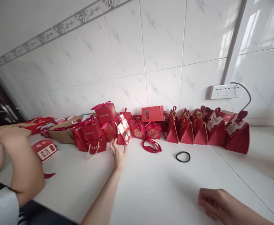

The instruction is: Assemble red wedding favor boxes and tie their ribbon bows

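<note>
Head view: the left hand reaches to the far side of the white table, half-curled, its fingers and thumb about the lower near part of a triangular gift box (cartoon figures on its face). I cannot tell whether it pinches the box or only touches it. That box stands left of centre, between ribboned red cube boxes and a trailing ribbon. The right hand, near and right, is blurred with fingers folded in; whether they hold something, I cannot tell. Farther right stand peaked red boxes in a row. At left is a co-worker's arm. The step in hand looks like positioning the box; the next move calls for light, even finger pressure on its card sides.
</note>
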A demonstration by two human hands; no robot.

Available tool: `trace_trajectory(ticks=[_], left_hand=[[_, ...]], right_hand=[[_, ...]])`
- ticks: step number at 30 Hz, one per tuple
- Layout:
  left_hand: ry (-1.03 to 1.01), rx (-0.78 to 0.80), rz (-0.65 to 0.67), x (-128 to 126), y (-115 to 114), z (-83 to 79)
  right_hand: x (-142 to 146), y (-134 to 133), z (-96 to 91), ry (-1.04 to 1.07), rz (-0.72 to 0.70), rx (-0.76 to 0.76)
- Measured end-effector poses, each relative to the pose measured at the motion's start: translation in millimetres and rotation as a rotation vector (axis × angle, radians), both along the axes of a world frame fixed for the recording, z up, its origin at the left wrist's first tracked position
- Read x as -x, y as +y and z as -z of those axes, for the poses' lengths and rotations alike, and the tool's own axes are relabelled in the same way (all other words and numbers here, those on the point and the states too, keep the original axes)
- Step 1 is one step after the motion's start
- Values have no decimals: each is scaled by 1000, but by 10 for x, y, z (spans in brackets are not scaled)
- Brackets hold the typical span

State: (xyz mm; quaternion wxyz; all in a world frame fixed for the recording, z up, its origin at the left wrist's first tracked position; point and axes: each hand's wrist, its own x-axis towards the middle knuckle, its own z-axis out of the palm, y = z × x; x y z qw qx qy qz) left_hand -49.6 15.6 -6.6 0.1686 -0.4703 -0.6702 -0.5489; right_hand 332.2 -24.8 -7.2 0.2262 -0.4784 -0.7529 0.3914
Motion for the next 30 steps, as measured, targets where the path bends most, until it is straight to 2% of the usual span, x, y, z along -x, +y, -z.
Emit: trace_trajectory(ticks=[1, 2, 4, 6, 9, 14, 18, 22, 26, 28, 30], left_hand=[[-18, -20, -65, 98, -22, -8], [-29, -32, -112, 175, -42, -24], [-26, -32, -159, 279, -65, -94], [-9, -20, -183, 338, -54, -235], [-6, -13, -252, 391, 35, -580], [-42, 55, -338, 435, 284, -1222], [-126, 122, -381, 465, 434, -1552], [-195, 169, -385, 519, 503, -1735], [-215, 151, -381, 501, 429, -1825], [-164, 75, -321, 381, 351, -1813], [-99, -84, -157, 145, 284, -1723]], right_hand=[[239, 63, -62, -38, -111, 34], [458, 117, -109, -60, -127, 23], [810, 200, -152, -80, -55, -48], [1031, 256, -141, -108, 31, -92], [1163, 286, -83, -147, 59, -134], [1178, 274, 20, -173, 11, -231], [1228, 309, 115, -195, -1, -335], [1251, 327, 106, -222, -12, -369], [1225, 298, 17, -201, -27, -344], [1216, 286, -20, -173, -29, -314], [1207, 285, -47, -93, -20, -251]])
